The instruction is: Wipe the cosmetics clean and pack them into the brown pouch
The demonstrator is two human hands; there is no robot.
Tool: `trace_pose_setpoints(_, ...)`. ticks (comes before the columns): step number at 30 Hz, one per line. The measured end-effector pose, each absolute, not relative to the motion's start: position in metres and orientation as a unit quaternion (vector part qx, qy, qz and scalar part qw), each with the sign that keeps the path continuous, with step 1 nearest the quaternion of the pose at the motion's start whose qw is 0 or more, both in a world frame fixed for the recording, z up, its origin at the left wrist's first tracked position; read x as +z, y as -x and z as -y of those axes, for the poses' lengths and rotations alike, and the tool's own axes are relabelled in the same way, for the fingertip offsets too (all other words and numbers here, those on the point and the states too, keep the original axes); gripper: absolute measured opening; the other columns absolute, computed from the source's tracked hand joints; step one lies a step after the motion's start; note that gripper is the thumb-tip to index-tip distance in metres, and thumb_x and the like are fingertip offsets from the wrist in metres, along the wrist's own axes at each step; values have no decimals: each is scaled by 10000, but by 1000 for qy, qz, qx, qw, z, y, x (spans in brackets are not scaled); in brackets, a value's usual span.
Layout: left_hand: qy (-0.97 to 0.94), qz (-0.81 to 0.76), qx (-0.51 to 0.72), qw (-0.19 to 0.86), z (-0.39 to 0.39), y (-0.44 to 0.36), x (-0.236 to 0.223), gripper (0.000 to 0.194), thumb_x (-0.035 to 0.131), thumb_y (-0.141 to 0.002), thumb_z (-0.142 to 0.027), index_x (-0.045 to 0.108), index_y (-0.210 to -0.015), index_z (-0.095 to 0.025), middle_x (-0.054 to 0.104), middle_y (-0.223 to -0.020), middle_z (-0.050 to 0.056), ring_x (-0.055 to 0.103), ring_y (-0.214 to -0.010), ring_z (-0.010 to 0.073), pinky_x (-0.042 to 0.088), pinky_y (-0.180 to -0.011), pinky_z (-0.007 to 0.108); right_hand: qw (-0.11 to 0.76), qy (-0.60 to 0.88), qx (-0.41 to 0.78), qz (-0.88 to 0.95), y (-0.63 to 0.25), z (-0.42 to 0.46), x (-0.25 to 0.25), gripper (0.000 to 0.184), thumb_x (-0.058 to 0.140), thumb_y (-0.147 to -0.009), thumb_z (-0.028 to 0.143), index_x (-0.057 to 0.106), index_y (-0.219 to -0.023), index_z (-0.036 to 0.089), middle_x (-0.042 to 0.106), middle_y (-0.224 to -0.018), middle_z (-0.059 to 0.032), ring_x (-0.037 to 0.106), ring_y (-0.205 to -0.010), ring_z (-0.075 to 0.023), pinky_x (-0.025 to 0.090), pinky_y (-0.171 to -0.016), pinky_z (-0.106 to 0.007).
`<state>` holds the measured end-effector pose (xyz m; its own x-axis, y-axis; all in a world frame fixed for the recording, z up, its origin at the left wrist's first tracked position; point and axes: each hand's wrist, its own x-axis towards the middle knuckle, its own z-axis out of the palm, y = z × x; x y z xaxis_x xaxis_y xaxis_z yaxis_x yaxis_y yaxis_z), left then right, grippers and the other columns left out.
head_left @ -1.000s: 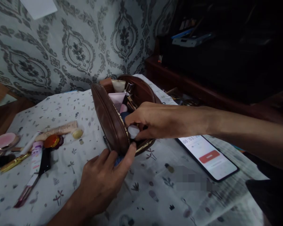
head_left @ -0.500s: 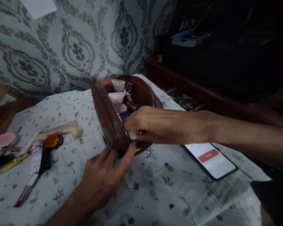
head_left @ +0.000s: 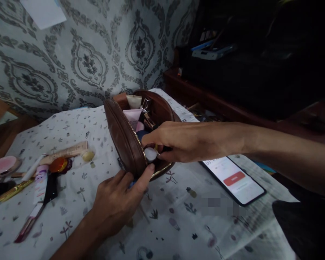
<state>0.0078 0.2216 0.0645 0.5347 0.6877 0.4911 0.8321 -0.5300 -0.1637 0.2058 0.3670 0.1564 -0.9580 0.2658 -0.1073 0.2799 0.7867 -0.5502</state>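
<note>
A brown zippered makeup pouch (head_left: 124, 137) stands unzipped on the patterned cloth. My left hand (head_left: 119, 196) is closed on its near end, with the index finger along the zipper edge. My right hand (head_left: 176, 142) reaches into the opening, thumb and fingers apart, fingertips partly hidden. A small white round lid (head_left: 151, 154) sits just inside the near end, beside the right thumb. Beyond the hand, the pouch holds a pink tube (head_left: 131, 115), a cream tube (head_left: 134, 101), a silver-capped bottle (head_left: 145, 104) and a dark blue round item (head_left: 141, 136).
Left of the pouch lie a pink compact (head_left: 4, 165), a beige tube (head_left: 67, 152), an amber-lidded jar (head_left: 58, 165), a gold tube (head_left: 16, 189) and a lip gloss (head_left: 28, 225). A lit phone (head_left: 237, 180) lies under my right forearm. The patterned wall (head_left: 89, 65) rises behind.
My right hand's fingers have moved apart from the white lid, which now shows more fully inside the pouch. My left hand keeps its hold. The view has shifted slightly.
</note>
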Motion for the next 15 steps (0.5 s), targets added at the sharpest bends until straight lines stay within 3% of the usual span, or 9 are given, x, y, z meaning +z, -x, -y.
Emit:
trace_pose_setpoints(7, 847, 427, -245, 200, -225, -7, 66, 503, 544, -916, -152, 408, -1396, -84, 613, -656, -19, 592, -567, 134, 464, -480, 223, 26, -172, -309, -935, -205, -359, 166, 214, 482, -887, 95, 676, -859, 182, 619, -733, 0, 542, -700, -136, 413, -697, -274)
trace_pose_setpoints(11, 829, 443, -280, 197, -225, -6, 64, 576, 561, -933, -193, 331, -1447, -75, 677, -719, 12, 640, -607, 137, 518, -523, 225, 15, -171, -302, -938, -205, -358, 169, 243, 452, -922, 127, 687, -912, 185, 648, -831, -26, 566, -794, -155, 421, -729, -278)
trace_pose_setpoints(15, 820, 456, -292, 188, -225, -3, 60, 589, 572, -929, -197, 328, -1449, -71, 707, -783, 43, 670, -631, 150, 536, -519, 229, 20, -159, -298, -941, -205, -359, 166, 263, 426, -940, 118, 684, -942, 165, 649, -833, -25, 556, -759, -140, 412, -731, -272)
